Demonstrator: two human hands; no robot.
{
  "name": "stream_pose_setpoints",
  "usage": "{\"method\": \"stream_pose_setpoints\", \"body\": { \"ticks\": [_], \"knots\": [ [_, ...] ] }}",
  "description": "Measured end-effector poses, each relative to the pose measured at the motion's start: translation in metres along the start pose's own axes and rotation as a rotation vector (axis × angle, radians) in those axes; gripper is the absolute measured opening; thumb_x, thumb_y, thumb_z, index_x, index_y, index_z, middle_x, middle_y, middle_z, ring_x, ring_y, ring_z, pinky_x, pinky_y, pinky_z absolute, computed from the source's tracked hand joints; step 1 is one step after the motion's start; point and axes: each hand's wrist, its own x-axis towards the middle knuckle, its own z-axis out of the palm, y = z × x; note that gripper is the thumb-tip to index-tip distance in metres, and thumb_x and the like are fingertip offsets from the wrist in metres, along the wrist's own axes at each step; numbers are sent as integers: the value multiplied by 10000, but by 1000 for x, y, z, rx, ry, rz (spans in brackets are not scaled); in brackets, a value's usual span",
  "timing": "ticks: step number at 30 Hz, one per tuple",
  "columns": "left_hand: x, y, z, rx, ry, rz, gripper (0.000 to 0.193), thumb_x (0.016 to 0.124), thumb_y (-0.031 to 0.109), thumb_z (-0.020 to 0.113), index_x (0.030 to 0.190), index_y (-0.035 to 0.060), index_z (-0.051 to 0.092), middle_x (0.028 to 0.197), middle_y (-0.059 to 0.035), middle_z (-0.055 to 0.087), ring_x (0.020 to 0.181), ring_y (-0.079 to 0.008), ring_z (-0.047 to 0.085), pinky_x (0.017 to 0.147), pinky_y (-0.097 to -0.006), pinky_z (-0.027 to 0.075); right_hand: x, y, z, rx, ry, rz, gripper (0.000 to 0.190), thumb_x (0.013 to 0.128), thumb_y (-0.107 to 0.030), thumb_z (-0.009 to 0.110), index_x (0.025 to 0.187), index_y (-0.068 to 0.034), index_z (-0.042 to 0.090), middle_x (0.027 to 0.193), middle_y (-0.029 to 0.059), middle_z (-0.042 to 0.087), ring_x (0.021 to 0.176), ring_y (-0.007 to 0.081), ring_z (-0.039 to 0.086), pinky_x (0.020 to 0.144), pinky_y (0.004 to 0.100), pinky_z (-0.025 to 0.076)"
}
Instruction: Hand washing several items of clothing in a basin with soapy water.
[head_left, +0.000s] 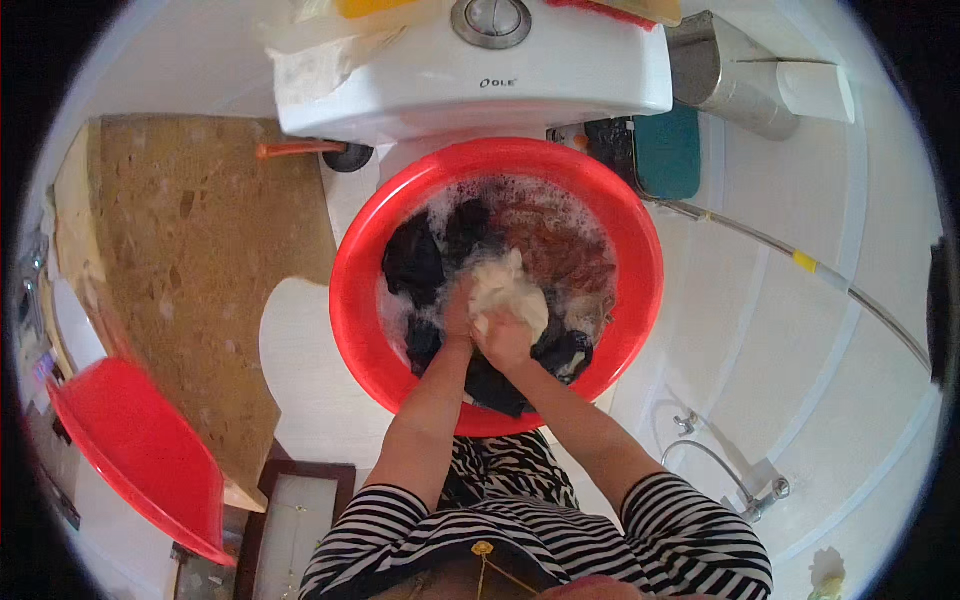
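Observation:
A large red plastic basin (352, 292) stands in front of me, holding sudsy water and soaked clothes. Both my left hand (459, 311) and my right hand (505, 343) grip a bunched cream cloth (514, 289) over the middle of the basin. The cloth is slightly blurred, and some of my left fingers are hidden behind it. Black garments (412, 255) lie along the basin's left side, with another dark cloth (499, 388) under my wrists. A reddish-brown garment (559, 251) sits half under the water at the upper right.
Beyond the basin is a white toilet tank (465, 90) with a round flush button (493, 16). A plunger (349, 157) lies left of it, near a brown panel (210, 247). Another red basin (142, 457) leans at lower left. On the right are a teal container (667, 154), a metal pipe (772, 241) and a faucet (766, 499).

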Motion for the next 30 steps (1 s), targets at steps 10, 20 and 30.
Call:
{"method": "stream_pose_setpoints", "body": {
  "ticks": [10,20,30],
  "knots": [
    [25,5,-24,186,-383,-254,451,858,338,533,1186,29,539,1014,-207,640,895,-405,616,773,-480,483,96,0,-10,-78,-300,13,413,813,-399,565,729,-12,681,750,209,655,710,364,650,663,469,517],
    [32,31,-50,-64,-375,-194,651,866,465,532,1336,34,402,1259,-248,520,1142,-412,505,922,-485,405,127,-1,-22,-131,-481,-41,469,838,-428,509,837,7,685,832,237,662,802,393,646,760,486,505],
    [38,90,-88,-154,-231,-367,417,887,387,572,1011,-7,632,975,-257,627,949,-373,614,767,-441,477,170,75,30,-186,-239,-149,468,893,-411,462,921,6,674,882,252,652,804,410,645,754,503,506]
  ]
}}
